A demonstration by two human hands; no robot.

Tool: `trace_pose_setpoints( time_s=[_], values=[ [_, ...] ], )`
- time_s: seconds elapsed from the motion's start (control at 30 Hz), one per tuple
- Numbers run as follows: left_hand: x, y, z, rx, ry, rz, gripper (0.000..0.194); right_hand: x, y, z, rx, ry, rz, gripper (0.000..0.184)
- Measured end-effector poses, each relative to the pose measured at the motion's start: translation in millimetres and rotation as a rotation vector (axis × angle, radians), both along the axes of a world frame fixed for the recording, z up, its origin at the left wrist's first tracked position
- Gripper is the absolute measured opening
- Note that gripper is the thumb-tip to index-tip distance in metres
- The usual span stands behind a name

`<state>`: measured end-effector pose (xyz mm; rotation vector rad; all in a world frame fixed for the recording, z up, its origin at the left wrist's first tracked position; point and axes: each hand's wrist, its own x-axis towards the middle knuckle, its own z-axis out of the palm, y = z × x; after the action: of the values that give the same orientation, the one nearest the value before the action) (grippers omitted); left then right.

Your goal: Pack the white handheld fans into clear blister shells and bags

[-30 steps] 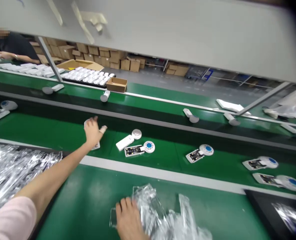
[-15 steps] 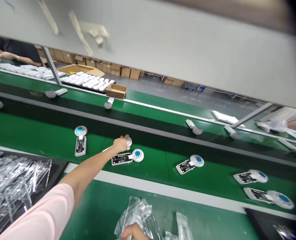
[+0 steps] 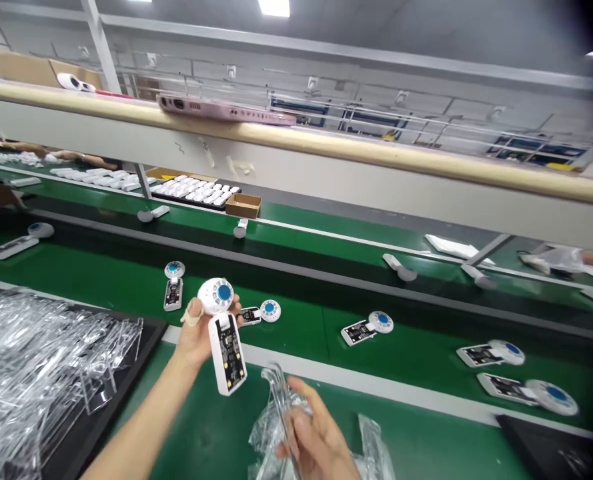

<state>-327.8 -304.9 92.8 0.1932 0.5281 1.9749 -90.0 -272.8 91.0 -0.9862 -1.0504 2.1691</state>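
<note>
My left hand (image 3: pixel 195 339) grips a white handheld device (image 3: pixel 229 353) with a round head, a blue disc and a bare black circuit board in its body. The device hangs head up above the green conveyor belt (image 3: pixel 306 340). To its right, my right hand (image 3: pixel 316 430) pinches a clear plastic cover (image 3: pixel 282 400), held upright and apart from the device. Beneath that hand lie clear plastic pieces or bags (image 3: pixel 263 433), partly hidden. Just behind the left fingers, a second device of the same kind (image 3: pixel 270 311) rests on the belt.
A black tray (image 3: pixel 146 333) heaped with clear plastic covers (image 3: pixel 41 373) stands at left. More open devices (image 3: pixel 367 327) lie along the belt. Another dark tray (image 3: pixel 541 437) is at lower right. A shelf with a wooden edge (image 3: pixel 376 150) spans the far side; co-workers' arms (image 3: pixel 76 157) show beyond.
My left hand has lifted a device off the belt and brought it nearer. My right hand has risen from the plastic pieces with a clear cover. The view has tilted upward.
</note>
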Motion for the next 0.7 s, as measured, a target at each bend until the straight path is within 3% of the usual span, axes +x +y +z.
trace_pose_setpoints(
  time_s=[0.07, 0.17, 0.33, 0.5, 0.63, 0.7],
  values=[
    [22, -1, -1.6, 0.038, -0.074, -0.031, 0.056, -15, -2, 14.1, 0.209, -0.084, -0.050, 0.054],
    [47, 3, 2.7, 0.074, -0.088, -0.034, 0.062, -32, -11, 22.9, 0.461, -0.232, -0.061, 0.045],
    [62, 4, 15.7, 0.122, -0.012, -0.047, 0.077, -42, -25, 20.7, 0.570, -0.313, -0.118, 0.050],
    [64, 3, 18.4, 0.143, 0.045, -0.049, 0.079, -45, -25, 21.3, 0.677, -0.347, -0.115, 0.045],
    [63, 4, 24.0, 0.163, 0.061, -0.023, 0.077, -45, -31, 12.1, 0.891, -0.390, -0.164, 0.047],
    [62, 5, 28.6, 0.160, 0.084, -0.001, 0.079, -43, -32, 5.5, 0.930, -0.369, -0.124, 0.049]
  ],
)
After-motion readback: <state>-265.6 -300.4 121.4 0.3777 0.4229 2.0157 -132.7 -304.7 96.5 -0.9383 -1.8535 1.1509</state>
